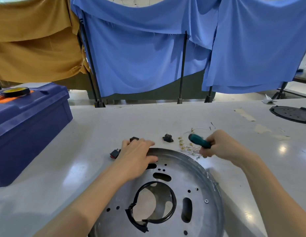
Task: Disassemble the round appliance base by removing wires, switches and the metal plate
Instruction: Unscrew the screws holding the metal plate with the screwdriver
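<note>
A round silver metal base [188,175] with slots, holes and a black ring round its centre opening lies on the white table in front of me. My left hand [136,154] rests on its far left rim, fingers curled over the edge. My right hand [220,145] grips a teal-handled screwdriver [199,141] just beyond the base's far right rim. Loose parts lie past the rim: a red switch [114,153], a black switch [134,139] partly behind my left hand, a black socket [167,138], and thin wires with brass terminals [189,147].
A blue toolbox [29,127] with a roll of black tape [16,91] on its lid stands at the left. A black round cover [292,114] lies at the far right. Blue and tan cloths hang on stands behind the table's back edge.
</note>
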{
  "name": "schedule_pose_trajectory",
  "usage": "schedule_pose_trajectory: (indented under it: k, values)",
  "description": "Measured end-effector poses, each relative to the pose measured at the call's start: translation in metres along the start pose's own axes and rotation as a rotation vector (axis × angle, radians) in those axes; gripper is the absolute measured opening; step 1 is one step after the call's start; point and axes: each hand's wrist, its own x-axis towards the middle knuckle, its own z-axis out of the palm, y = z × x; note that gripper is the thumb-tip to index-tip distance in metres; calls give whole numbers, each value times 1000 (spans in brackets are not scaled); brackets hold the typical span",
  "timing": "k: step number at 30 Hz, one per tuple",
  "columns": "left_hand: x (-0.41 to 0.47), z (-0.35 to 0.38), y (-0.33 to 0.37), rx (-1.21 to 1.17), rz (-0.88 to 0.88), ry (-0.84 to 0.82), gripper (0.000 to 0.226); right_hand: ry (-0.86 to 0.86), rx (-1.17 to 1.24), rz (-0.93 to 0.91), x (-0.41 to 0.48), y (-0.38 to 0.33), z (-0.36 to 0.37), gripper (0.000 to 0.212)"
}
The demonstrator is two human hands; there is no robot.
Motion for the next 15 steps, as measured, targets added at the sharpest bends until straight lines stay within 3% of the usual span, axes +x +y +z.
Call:
schedule_pose_trajectory:
  k: [4, 6, 15]
  values:
    - [-2, 4, -4, -9, -14, 7, 31, -13, -68, 101, 5, 19, 11, 21]
    - [-1, 4, -4, -4, -27, 7, 27, -13, -80, 112, 7, 21, 15, 15]
    - [5, -2, -5, -147, -44, -42, 28, 46, -70, 58, 8, 15, 14, 11]
